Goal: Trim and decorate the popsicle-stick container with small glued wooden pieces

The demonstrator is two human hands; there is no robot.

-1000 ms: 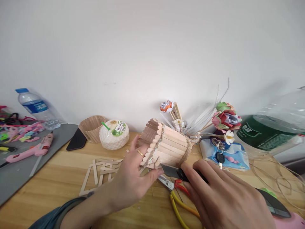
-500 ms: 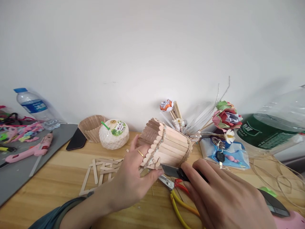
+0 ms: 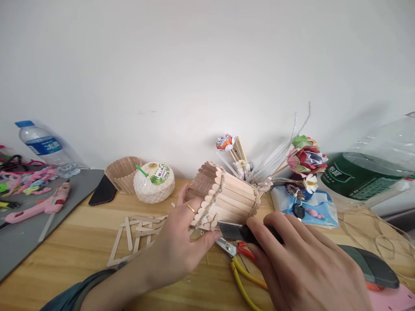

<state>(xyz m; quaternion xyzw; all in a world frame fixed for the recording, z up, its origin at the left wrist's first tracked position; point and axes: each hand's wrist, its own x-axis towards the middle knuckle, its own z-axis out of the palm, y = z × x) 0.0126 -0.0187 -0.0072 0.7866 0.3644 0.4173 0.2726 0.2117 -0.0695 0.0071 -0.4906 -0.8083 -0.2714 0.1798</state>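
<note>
A round holder made of craft sticks (image 3: 233, 194) is tilted on its side, with twine around its base and a glittery band near its rounded rim. My left hand (image 3: 184, 235) grips it at the rim, fingers inside and thumb below. In my right hand (image 3: 292, 255) is a utility knife (image 3: 230, 231), whose blade lies against the lower side of the holder near short stick ends glued to the band. The knife's dark rear end (image 3: 372, 265) sticks out behind the hand. Beneath the blade lies a plier-like tool (image 3: 228, 247) with red and yellow handles.
Loose craft sticks (image 3: 129, 235) lie left of my wrist. Behind them stand a second stick holder (image 3: 121, 172) and a white coconut (image 3: 154, 185). Farther left are a phone (image 3: 102, 192), a pink glue gun (image 3: 45, 209) and a bottle (image 3: 45, 144). Paper flowers (image 3: 306, 157) and a large bottle (image 3: 359, 175) stand right.
The rear end of the knife has swung upward, and my right hand has turned slightly with it. My left hand and the holder stay nearly still.
</note>
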